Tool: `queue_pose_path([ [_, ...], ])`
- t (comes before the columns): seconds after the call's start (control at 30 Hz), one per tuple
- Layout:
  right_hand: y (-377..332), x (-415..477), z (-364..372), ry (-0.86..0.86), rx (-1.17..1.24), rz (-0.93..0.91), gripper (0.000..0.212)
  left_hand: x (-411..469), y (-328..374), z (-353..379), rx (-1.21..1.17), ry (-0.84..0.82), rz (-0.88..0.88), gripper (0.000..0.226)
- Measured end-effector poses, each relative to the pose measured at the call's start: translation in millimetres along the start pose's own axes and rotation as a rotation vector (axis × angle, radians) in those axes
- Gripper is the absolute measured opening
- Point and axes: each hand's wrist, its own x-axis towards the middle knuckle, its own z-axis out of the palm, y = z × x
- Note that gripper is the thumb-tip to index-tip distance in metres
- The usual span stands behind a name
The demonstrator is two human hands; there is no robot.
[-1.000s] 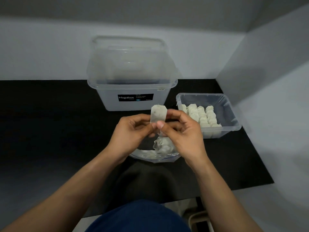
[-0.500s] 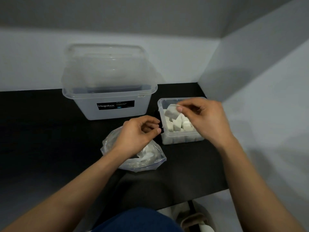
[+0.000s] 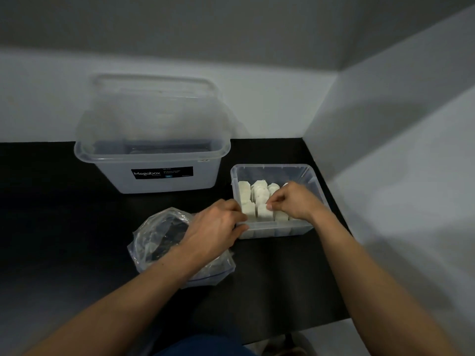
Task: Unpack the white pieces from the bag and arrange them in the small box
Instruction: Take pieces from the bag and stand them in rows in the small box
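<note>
Head view showed the left hand [image 3: 216, 227] clasping the small box [image 3: 270, 233] at its near-left corner, likely steadying it, while the right hand [image 3: 295, 201] pinched a white piece [image 3: 264, 215] into the near row.

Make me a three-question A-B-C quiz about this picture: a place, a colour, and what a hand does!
1. Where is the bag? A) left of the small box B) inside it C) on the floor
2. What colour is the table? A) red B) black C) yellow
3. What does the right hand do? A) lies flat B) waves C) pinches a white piece
A: it lies by the box's left side. B: its top is black. C: it holds one in the box.
</note>
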Motion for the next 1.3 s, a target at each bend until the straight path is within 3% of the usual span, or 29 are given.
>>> queue_pose_path([
  [0.27, 5, 19, 18, 0.03, -0.211, 0.059, 0.004, 0, 2, -1, 0.035, -0.006, -0.001, 0.028],
  [0.37, 0, 9, 10, 0.076, -0.211, 0.062, 0.013, 1, -1, -3, 0.053, -0.003, 0.013, 0.034],
  [0.47, -5, -11, 0, 0.174, -0.067, 0.071, 0.018, -8, -8, -16, 0.057, 0.024, -0.01, 0.04],
  [0.6, -37, -61, -3, 0.338, 0.181, -0.019, 0.021, -44, -31, -43, 0.077, 0.19, -0.125, 0.033],
  [0.7, -86, -107, 16, 0.302, 0.371, -0.182, 0.012, -76, -50, -63, 0.017, 0.236, -0.152, 0.022],
  [0.8, -128, -131, 55, 0.062, 0.38, -0.33, 0.017, -101, -65, -63, -0.006, 0.085, -0.067, 0.019],
  [0.93, -157, -121, 119, -0.161, -0.123, -0.382, 0.033, -113, -74, -43, 0.162, -0.348, -0.066, 0.022],
  [1.03, -153, -106, 143, -0.189, -0.459, -0.292, 0.036, -110, -76, -35, 0.245, -0.55, -0.071, 0.039],
  [1.17, -139, -93, 146, -0.182, -0.624, -0.182, 0.037, -101, -76, -28, 0.435, -0.773, -0.083, 0.031],
  [1.3, -140, -90, 138, -0.122, -0.734, -0.172, 0.038, -95, -72, -25, 0.524, -0.85, -0.125, 0.032],
])
